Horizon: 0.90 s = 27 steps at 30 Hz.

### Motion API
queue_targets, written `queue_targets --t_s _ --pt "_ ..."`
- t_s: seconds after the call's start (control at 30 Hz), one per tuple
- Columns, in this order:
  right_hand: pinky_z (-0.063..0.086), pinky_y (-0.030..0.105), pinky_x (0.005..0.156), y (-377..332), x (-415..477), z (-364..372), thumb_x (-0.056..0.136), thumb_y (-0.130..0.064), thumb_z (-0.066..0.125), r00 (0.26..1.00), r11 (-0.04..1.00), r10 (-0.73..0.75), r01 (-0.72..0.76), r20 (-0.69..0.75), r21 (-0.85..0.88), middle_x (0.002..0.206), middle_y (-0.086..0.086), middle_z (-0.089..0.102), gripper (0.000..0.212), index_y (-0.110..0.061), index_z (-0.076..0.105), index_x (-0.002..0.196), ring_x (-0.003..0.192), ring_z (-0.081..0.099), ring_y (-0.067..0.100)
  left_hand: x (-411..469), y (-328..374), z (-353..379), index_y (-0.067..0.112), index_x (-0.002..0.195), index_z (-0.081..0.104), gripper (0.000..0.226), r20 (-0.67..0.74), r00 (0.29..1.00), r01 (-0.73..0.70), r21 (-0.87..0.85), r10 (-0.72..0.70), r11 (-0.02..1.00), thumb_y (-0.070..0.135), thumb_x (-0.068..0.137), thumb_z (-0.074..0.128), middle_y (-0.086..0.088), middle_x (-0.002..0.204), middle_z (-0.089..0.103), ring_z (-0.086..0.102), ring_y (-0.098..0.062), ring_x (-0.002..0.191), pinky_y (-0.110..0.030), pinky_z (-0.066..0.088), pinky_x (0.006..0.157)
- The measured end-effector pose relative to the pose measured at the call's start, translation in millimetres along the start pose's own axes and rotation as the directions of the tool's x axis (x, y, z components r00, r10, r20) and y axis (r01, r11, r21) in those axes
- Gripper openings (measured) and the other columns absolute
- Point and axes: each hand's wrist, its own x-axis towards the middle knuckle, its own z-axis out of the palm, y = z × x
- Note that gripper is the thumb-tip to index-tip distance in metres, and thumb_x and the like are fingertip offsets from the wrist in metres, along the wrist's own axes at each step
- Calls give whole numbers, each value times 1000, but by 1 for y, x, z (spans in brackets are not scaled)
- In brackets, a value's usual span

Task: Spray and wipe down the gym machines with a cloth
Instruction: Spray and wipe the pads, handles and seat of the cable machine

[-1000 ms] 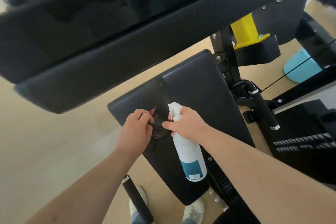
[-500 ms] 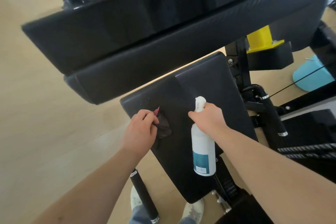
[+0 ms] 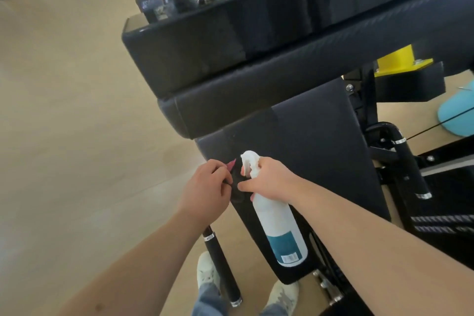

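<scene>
Left hand [image 3: 205, 187] at eight o'clock on the black seat pad [image 3: 320, 149]: fingers curled tight, pinching a dark cloth [image 3: 237, 191] at the pad's edge, with a pink tag [image 3: 232, 163] poking out toward one o'clock. Right hand [image 3: 272, 179] just beside it at three o'clock, thumb tip at the cloth, fingers wrapped round the neck of a white spray bottle [image 3: 279, 233]. Nozzle aimed toward eleven o'clock, teal-labelled body hanging toward five o'clock over the pad. Thick black back pad [image 3: 256, 46] at twelve o'clock. Yellow bracket [image 3: 400, 60] at two o'clock.
</scene>
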Motion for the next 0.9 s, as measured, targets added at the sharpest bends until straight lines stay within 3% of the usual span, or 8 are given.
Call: queue_targets --t_s 0.1,0.23,0.5,0.57,0.63,0.77,0.83,0.9 --pt "50 25 69 5 1 -1 91 -36 72 996 997 26 -32 -81 -69 96 -2 61 28 -23 51 103 75 57 13 -3 -4 2 19 88 71 13 5 1000 -2 3 2 1000 9 90 63 4 108 62 58 -16 96 -25 50 81" --pt "46 24 63 29 5 -15 91 -44 73 948 984 165 -141 -273 104 95 -6 55 34 -29 47 107 77 57 12 -1 4 6 20 90 71 13 7 999 -46 -44 46 998 9 91 64 6 111 62 58 -14 98 -27 54 85" --pt "49 27 67 65 1 -36 91 -47 71 887 969 245 -219 -390 113 90 -5 57 32 -24 49 95 79 60 13 21 52 22 26 108 70 24 60 951 -286 -193 302 939 7 94 64 7 141 54 52 -13 132 -32 51 107" --pt "51 30 72 74 -2 -42 91 -43 72 882 960 269 -211 -388 186 85 -6 55 31 -27 46 83 75 56 12 31 61 26 27 109 70 25 23 954 -283 -245 297 927 7 94 66 7 144 52 51 -12 134 -30 48 110" --pt "53 33 76 82 -6 -46 91 -42 72 884 959 271 -212 -382 191 84 -7 53 30 -26 47 85 76 56 13 41 64 30 27 113 71 25 35 981 -177 -248 192 952 10 97 62 6 150 48 47 -13 139 -30 41 116" --pt "53 32 76 97 -10 -41 90 -43 72 891 959 275 -229 -361 164 90 -4 59 27 -20 57 94 82 60 15 54 46 34 27 129 67 33 238 963 139 -35 -127 990 18 105 47 2 164 29 38 -22 146 -32 33 122" --pt "52 32 74 103 -11 -37 89 -41 71 892 960 272 -227 -360 163 88 -4 61 26 -19 59 93 80 60 14 52 39 34 29 136 63 36 224 954 155 193 -198 969 21 104 48 -2 166 25 28 -29 148 -43 36 120" --pt "53 32 75 105 -11 -33 89 -41 72 893 962 268 -230 -362 145 85 -5 60 26 -18 59 93 79 61 14 48 39 35 29 139 60 39 146 983 47 363 -107 930 23 102 51 -5 160 30 25 -31 143 -45 34 117"
